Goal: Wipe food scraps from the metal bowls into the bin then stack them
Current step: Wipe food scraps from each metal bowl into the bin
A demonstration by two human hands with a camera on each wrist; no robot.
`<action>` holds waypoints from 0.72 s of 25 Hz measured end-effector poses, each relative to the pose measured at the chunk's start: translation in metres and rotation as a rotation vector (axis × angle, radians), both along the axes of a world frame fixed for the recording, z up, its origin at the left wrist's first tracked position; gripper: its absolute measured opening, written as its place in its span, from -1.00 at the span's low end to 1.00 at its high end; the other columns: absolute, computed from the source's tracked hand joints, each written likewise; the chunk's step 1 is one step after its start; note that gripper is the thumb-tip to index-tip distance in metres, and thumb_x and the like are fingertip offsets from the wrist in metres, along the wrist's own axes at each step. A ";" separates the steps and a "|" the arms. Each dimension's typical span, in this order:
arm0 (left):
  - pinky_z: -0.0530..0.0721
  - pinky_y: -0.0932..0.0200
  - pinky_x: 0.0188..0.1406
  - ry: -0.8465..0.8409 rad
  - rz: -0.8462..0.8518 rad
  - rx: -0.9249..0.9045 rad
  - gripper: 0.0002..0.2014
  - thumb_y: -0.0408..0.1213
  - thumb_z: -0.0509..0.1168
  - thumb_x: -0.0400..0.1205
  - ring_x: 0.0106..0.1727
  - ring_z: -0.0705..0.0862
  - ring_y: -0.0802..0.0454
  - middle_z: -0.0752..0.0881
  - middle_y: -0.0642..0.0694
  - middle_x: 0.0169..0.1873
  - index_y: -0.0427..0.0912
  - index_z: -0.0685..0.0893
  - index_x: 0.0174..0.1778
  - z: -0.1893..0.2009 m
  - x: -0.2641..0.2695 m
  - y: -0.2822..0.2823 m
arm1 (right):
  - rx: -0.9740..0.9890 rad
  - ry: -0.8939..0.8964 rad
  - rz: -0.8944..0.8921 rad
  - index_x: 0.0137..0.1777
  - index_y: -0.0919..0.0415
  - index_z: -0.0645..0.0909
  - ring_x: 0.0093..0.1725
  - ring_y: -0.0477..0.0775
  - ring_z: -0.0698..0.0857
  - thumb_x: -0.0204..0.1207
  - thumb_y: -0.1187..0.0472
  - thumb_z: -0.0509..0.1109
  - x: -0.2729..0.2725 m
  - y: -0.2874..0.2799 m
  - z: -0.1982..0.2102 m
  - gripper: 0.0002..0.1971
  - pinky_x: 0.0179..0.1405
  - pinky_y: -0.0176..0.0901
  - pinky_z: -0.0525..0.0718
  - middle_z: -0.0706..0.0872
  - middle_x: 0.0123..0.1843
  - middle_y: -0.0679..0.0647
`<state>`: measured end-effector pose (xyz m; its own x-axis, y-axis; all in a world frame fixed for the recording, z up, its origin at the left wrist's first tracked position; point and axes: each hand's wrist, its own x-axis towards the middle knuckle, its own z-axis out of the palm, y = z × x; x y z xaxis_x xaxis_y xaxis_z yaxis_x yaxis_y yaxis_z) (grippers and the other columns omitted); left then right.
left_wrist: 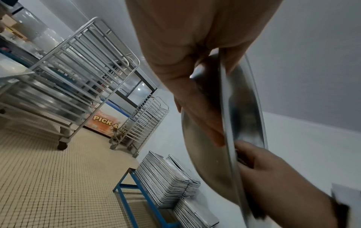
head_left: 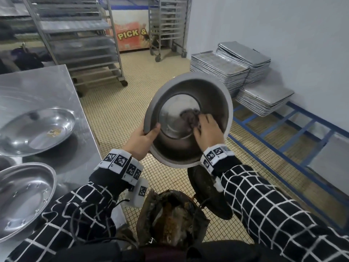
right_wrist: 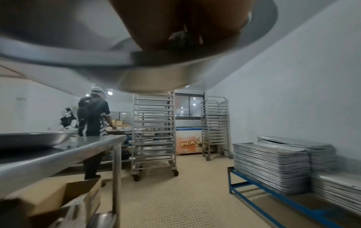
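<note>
A metal bowl (head_left: 190,110) is held tilted toward me above the bin (head_left: 171,218), which is full of brown food waste. My left hand (head_left: 143,137) grips the bowl's left rim, thumb inside. My right hand (head_left: 204,127) reaches into the bowl and holds a dark wad of cloth (head_left: 190,117) against its bottom. In the left wrist view the bowl (left_wrist: 244,108) shows edge-on with my left fingers (left_wrist: 201,117) behind it. In the right wrist view the bowl (right_wrist: 87,50) fills the top. Two more metal bowls (head_left: 37,129) (head_left: 22,199) sit on the steel table; the farther one has a yellowish scrap.
The steel table (head_left: 79,103) stands at my left. Wheeled tray racks (head_left: 79,40) are behind it. Stacks of baking trays (head_left: 236,69) rest on a blue frame (head_left: 283,129) along the right wall. A person (right_wrist: 93,123) works at a far counter. A dark lid (head_left: 207,193) hangs beside the bin.
</note>
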<state>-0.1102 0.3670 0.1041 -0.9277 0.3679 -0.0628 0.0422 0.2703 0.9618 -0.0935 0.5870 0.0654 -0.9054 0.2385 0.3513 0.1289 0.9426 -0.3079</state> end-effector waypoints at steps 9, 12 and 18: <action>0.58 0.40 -0.15 0.067 0.145 0.068 -0.65 -0.08 0.16 0.71 -0.01 0.65 0.22 0.66 0.14 -0.08 -0.16 0.51 0.35 -0.005 0.002 0.010 | -0.002 -0.146 0.248 0.32 0.08 0.58 0.26 0.07 0.55 0.64 0.21 0.22 0.040 -0.051 -0.005 -0.72 0.26 0.04 0.57 0.68 0.22 -0.03; 0.59 0.36 -0.08 0.082 0.147 0.049 -0.68 -0.05 0.14 0.71 0.01 0.64 0.16 0.68 0.11 -0.02 -0.10 0.51 0.31 -0.008 0.005 0.011 | -0.019 -0.011 0.173 0.15 0.11 0.66 0.15 0.04 0.50 0.63 0.06 0.26 0.060 -0.046 -0.005 -0.77 0.12 -0.11 0.52 0.69 0.10 -0.04; 0.76 0.22 -0.21 -0.063 0.140 0.181 -0.18 0.28 0.22 0.49 -0.05 0.79 0.09 0.78 -0.10 0.01 -0.25 0.38 0.54 -0.018 0.012 0.027 | -0.663 0.272 0.142 0.14 0.19 0.50 0.02 -0.08 0.67 0.63 0.08 0.30 0.062 -0.094 -0.009 -0.79 0.01 -0.33 0.66 0.66 0.08 0.00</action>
